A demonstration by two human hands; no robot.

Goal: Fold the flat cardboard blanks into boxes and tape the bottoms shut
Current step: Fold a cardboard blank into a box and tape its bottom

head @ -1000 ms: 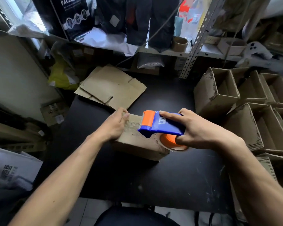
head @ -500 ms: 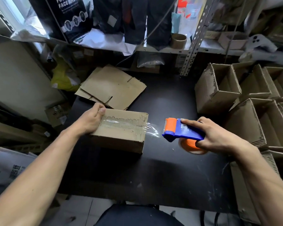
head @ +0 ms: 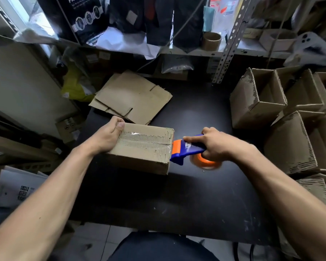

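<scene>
While left hand [head: 106, 137] fingers grip the box [head: 143, 147], right hand [head: 217, 145] holds the dispenser [head: 186, 150].

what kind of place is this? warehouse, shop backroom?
Probably a small packing or stockroom corner. Flat brown cardboard blanks are stacked on the black table, folded open cardboard boxes are piled at the right, and a perforated metal shelf rack holds assorted goods behind.

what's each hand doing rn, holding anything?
Left hand: grips the left end of the cardboard box, thumb on top.
Right hand: grips the tape dispenser at the box's right edge.
</scene>
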